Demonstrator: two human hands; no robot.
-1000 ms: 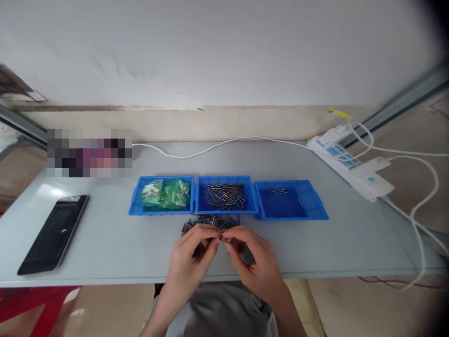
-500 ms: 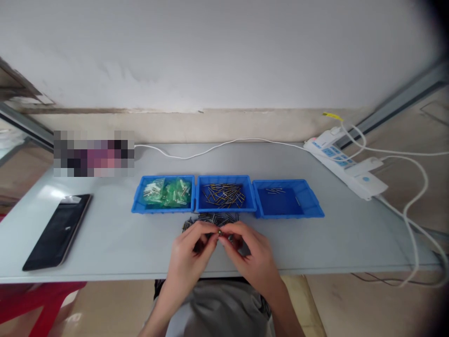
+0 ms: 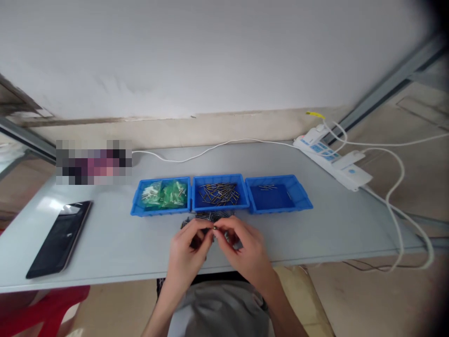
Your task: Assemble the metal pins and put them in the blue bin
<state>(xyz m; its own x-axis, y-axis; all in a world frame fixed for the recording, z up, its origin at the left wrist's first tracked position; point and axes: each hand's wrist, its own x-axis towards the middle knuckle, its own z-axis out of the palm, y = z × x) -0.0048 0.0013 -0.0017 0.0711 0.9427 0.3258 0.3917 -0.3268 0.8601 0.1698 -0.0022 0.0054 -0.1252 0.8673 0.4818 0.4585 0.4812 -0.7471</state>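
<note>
Brass-toned metal glints where the left hand point(image 3: 183, 244) and right hand point(image 3: 249, 246) meet: a small metal piece point(image 3: 215, 228), pinched by both, over the table point(image 3: 336, 234) near the middle of its front edge. It sits directly between the two sets of fingertips, neither hand nearer; its long axis is too covered to tell. Whether the curled palms hold anything more, I cannot tell. Just beyond the fingers, partly hidden by them, a loose pile of metal pins point(image 3: 210, 216) lies near the front of the middle bin point(image 3: 220, 209), which holds a heap of dark and brassy rods point(image 3: 222, 193). The left bin point(image 3: 159, 213) carries green bags point(image 3: 171, 194); the right bin point(image 3: 273, 200), a few thin rods. Towards the table's back right corner lies a power strip point(image 3: 336, 166). Compared with half a second ago, the view has swung slightly rightward; the pinch remains, and the bins look unchanged.
</note>
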